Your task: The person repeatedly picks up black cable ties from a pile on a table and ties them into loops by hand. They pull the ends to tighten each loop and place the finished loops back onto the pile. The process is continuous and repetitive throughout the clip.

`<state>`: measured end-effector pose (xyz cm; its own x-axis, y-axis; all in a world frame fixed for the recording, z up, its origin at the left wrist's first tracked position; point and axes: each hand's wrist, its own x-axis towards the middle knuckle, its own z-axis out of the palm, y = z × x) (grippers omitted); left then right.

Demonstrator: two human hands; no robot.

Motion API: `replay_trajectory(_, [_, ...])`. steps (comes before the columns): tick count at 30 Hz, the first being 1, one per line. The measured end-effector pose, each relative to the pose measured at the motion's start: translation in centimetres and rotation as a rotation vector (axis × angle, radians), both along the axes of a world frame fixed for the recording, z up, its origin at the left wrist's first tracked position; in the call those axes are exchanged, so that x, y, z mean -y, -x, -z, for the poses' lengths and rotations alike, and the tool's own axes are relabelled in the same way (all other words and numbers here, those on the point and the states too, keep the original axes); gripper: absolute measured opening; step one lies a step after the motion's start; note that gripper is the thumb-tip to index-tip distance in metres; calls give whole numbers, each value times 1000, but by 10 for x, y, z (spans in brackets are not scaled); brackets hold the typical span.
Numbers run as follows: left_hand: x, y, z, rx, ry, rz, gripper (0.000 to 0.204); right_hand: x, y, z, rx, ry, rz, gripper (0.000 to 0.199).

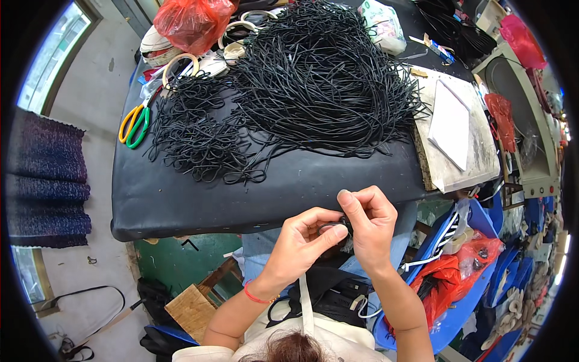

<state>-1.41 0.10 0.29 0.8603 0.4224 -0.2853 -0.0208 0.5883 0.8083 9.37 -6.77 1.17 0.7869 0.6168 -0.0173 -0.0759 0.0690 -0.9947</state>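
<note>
Just short of the near edge of the table (pixel 271 202), both hands are up close together. The left grip (pixel 301 238) is closed, thumb and finger pinching a small loop of black cord (pixel 344 221). The right grip (pixel 372 226) is bunched up right beside that loop, fingers curled in by the thumb, but honestly I can't tell if it's got hold of it too.

Container-wise, right of the grip sits a blue tub (pixel 469 303) with red plastic bags (pixel 443 280) in it. Way past the grip, back left, there's another red bag (pixel 196 24), contents hard to make out.

Big heap of cords (pixel 325 90) ahead, smaller tangle (pixel 205 136) further left. Bare strip of table between grip and heap, so decent room; a board (pixel 481 160) with white paper (pixel 451 123) takes up the right side.
</note>
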Motion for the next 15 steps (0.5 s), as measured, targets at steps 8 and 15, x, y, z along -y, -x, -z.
replay_trajectory(8, [-7,-3,3,-43,-302,-68,22,25,-24,5,-9,248,-83,30])
replay_trajectory(15, [-14,7,1,-105,-280,80,39,17,-14,-2,-226,211,-331,20])
